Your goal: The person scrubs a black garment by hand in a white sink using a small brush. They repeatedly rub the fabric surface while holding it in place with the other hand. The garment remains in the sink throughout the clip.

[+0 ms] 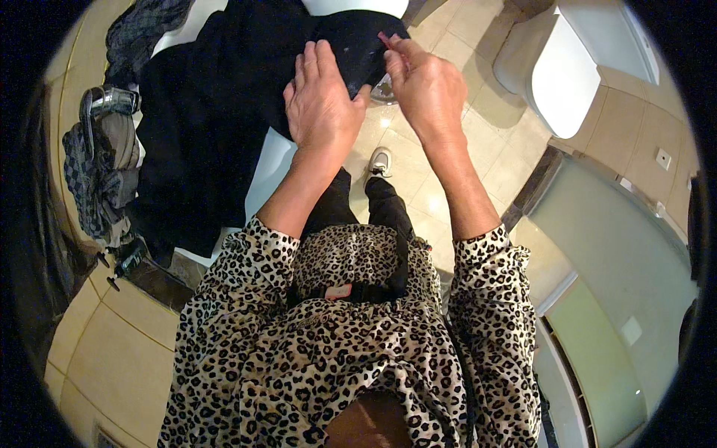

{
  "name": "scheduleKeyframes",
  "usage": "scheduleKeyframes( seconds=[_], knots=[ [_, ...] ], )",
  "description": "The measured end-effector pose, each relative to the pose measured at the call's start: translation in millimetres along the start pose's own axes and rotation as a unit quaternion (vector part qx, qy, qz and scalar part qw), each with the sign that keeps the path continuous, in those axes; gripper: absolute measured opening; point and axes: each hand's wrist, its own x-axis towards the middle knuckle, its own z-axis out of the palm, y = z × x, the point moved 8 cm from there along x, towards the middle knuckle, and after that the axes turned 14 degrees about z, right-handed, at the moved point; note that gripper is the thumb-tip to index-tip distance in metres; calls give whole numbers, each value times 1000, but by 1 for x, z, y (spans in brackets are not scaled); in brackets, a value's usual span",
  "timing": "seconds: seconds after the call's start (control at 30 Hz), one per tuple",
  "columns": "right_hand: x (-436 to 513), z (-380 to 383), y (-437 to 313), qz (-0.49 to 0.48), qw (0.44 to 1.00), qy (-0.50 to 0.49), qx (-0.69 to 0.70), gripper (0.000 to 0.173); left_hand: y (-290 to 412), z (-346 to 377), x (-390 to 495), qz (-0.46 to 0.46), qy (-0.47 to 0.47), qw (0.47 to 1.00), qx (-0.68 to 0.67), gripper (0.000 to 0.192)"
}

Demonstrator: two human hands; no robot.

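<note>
A black garment [207, 117] drapes over the white washbasin [271, 162]. My left hand [325, 101] lies flat on its narrower, outstretched part, fingers extended and thumb by the cloth's edge. Between the thumb and fingers of my right hand [428, 84] is a slim pinkish-red object [384, 39]; its kind is unclear, as my fingers cover most of it. That hand is over the right edge of the cloth. Small whitish specks [346, 49] show on the black fabric between my hands.
A chrome faucet [112, 102] stands behind the basin. Dark checked cloth [84, 179] and other fabric lie around it. A dark bottle [129, 259] is at the counter's near end. To the right are a white toilet [566, 78] and a frosted glass panel [610, 207].
</note>
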Motion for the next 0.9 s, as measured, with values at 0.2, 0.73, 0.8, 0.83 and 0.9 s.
scheduleKeyframes(
  seconds=[0.2, 0.73, 0.8, 0.83, 0.9],
  knots=[
    [-26, 1, -8, -4, 999, -36, -18, 18, 1, -1, 1, 5, 13, 1000, -1, 84],
    [-21, -4, -11, -32, 999, 5, -27, 24, 4, 0, 0, 11, 18, 1000, 6, 85],
    [-28, -5, -11, -25, 999, 7, -23, 24, 5, 0, 0, 15, 24, 1000, 4, 85],
    [-30, -4, -10, -20, 1000, 7, -22, 24, 7, -1, 0, 19, 21, 1000, 4, 85],
    [-20, -4, -9, -30, 999, 6, -39, 23, 8, -1, 1, 18, 14, 1000, 2, 85]
  ],
)
